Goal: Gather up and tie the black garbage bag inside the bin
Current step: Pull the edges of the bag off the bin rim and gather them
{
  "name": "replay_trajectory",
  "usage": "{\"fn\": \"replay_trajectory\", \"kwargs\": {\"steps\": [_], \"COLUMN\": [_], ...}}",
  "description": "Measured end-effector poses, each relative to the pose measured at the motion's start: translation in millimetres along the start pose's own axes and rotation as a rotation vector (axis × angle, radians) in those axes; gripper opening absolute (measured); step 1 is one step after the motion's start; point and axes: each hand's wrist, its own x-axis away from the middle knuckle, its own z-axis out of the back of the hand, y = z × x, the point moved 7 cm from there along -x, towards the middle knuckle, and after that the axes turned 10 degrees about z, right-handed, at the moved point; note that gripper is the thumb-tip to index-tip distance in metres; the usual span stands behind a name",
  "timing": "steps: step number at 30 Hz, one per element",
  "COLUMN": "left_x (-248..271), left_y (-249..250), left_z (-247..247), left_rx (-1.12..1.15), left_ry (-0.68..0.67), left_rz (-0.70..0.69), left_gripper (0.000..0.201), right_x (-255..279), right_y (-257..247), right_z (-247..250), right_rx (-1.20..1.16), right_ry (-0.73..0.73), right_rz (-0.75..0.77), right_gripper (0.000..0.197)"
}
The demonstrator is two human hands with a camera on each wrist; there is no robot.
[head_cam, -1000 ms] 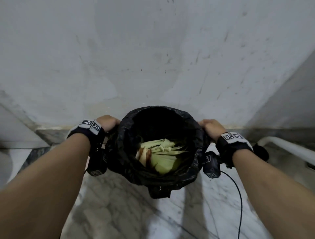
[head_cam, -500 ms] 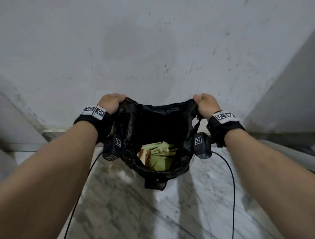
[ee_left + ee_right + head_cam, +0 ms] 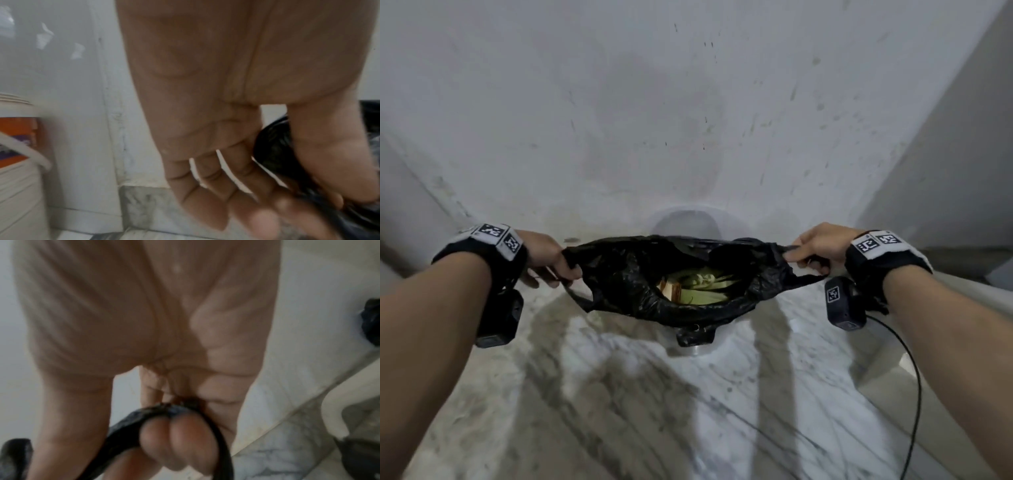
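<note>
The black garbage bag [image 3: 640, 284] hangs stretched wide between both hands, its mouth partly open on green leaves and brown scraps [image 3: 700, 286]. My left hand [image 3: 551, 262] pinches the bag's left edge between thumb and forefinger; the other fingers spread loosely [image 3: 207, 186] beside the bag's plastic [image 3: 273, 152]. My right hand [image 3: 810, 250] grips the right handle, with a black strap [image 3: 164, 410] looped over curled fingertips [image 3: 176, 433]. The white bin [image 3: 685, 222] stands behind and below the bag, mostly hidden by it.
A stained white wall [image 3: 654, 120] rises just behind the bin. Grey-veined marble floor [image 3: 619, 394] lies in front. A white and orange tub [image 3: 18, 146] stands to the left, a white pipe [image 3: 333, 400] to the right, and a black cable [image 3: 914, 394] trails from the right wrist.
The bag's rim came off the bin and rose. Both hands then moved apart, stretching the mouth into a flat, wide slit, and the white bin now shows behind it.
</note>
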Motion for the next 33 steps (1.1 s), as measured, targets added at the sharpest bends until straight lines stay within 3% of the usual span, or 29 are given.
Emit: {"fn": "replay_trajectory", "kwargs": {"steps": [3, 8, 16, 21, 25, 30, 33], "left_x": [14.5, 45.0, 107.4, 102.7, 80.5, 65.9, 81.7], "left_y": [-15.9, -14.3, 47.6, 69.6, 57.6, 42.0, 64.4], "left_z": [3.4, 28.5, 58.8, 52.9, 50.6, 48.5, 55.2], "left_rx": [0.085, 0.346, 0.860, 1.303, 1.561, 1.567, 1.433], "left_ry": [0.025, 0.006, -0.054, -0.120, -0.137, -0.148, -0.162], "left_rz": [0.034, -0.010, -0.318, -0.363, -0.344, -0.380, -0.483], "left_gripper": [0.017, 0.010, 0.013, 0.014, 0.010, 0.007, 0.023], "right_x": [17.7, 42.0, 53.9, 51.5, 41.0, 32.0, 27.1], "right_y": [4.7, -8.7, -67.4, -93.0, -79.4, -63.7, -76.2], "right_z": [8.3, 23.8, 19.6, 10.2, 14.9, 22.3, 23.7], "right_rx": [0.039, -0.365, -0.822, -1.055, -1.178, -1.131, -1.050], "right_ry": [0.024, 0.091, 0.151, 0.255, 0.365, 0.369, 0.340], "right_rz": [-0.070, -0.018, 0.157, 0.215, 0.137, 0.123, 0.162], "right_gripper": [0.030, 0.030, 0.023, 0.013, 0.017, 0.017, 0.012]}}
